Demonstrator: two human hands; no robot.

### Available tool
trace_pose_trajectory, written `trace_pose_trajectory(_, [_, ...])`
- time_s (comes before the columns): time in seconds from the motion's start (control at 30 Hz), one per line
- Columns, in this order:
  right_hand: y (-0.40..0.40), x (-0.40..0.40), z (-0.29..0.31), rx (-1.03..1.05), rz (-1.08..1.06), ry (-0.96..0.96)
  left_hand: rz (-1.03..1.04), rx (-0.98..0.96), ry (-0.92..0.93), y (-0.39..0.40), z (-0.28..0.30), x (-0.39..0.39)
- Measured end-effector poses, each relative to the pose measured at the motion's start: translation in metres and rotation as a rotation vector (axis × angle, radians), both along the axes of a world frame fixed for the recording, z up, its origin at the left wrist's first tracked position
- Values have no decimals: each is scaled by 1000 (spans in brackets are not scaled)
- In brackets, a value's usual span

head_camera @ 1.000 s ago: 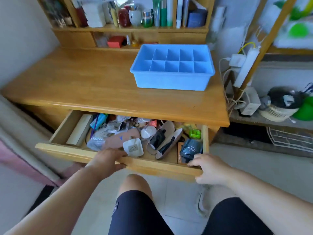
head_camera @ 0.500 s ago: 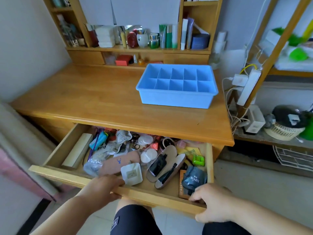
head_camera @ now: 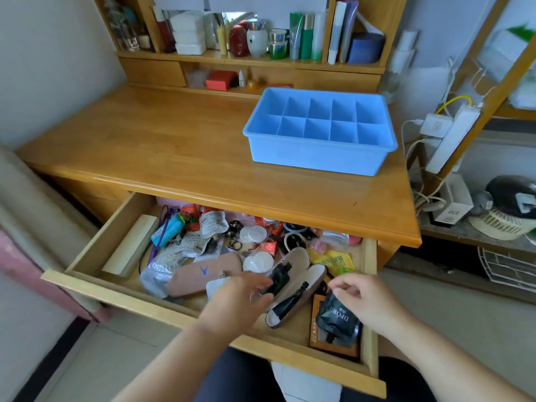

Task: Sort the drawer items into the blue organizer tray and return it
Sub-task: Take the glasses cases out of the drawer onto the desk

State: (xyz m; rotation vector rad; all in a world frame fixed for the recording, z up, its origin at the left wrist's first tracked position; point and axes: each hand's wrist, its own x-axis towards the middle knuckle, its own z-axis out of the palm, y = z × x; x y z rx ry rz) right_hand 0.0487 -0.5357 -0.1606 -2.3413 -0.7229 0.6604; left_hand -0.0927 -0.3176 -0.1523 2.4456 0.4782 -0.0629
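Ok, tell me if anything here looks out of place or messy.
The open drawer is a jumble: pouches, round lids, hair ties and packets lie heaped over one another. An open glasses case lies askew with black tubes in it. The blue tray on the desk has nothing in it yet.

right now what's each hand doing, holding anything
Left hand: open, reaching over the open glasses case in the drawer, holding nothing.
Right hand: open, fingers loosely curled, holding nothing.

One head-worn wide-angle view looks forward and down, close over the open drawer, the bench beyond.
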Motion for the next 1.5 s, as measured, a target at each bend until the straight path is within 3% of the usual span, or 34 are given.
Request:
trace_pose_trajectory(0.13, [31,6,-16,-181,-78,-94,48,188,106,-16,-19,31])
trace_pose_trajectory(0.3, [65,20,-27,-111,-264,194,26,301,131,-21,-26,37])
trace_pose_trajectory(0.53, [73,25,-17,-132,-205,320,-16,272,163,-17,-29,28])
trace_pose_trajectory(0.6, [72,25,-11,-93,-206,213,31,148,80,-17,-22,25])
trace_pose_trajectory(0.67, [70,21,-4,-31,-190,-14,127,-20,-28,-12,-14,18])
trace_pose_trajectory(0.77, [63,13,11,72,-102,-558,281,-178,-122,-2,-7,2])
trace_pose_trajectory(0.83, [58,11,21,162,-34,-859,256,-182,-57,3,-6,-4])
trace_pose_trajectory(0.97, [51,16,33,307,15,-1053,124,-159,124,-1,-14,-1])
trace_pose_trajectory(1.1, [47,18,44,435,-95,-1069,235,-121,-129,-10,-13,10])
trace_pose_trajectory(1.17, [49,19,51,484,-123,-1004,187,-97,-268,-14,-4,20])
trace_pose_trajectory(1.27, [51,22,58,580,-222,-712,233,-167,-431,-10,15,33])
trace_pose_trajectory(1.33, [55,28,60,600,-293,-413,292,-341,-456,0,29,36])
trace_pose_trajectory(1.43, [71,43,60,570,-418,201,318,-758,-380,17,46,33])
trace_pose_trajectory(1.5, [86,49,63,569,-442,411,305,-951,-332,29,51,27])
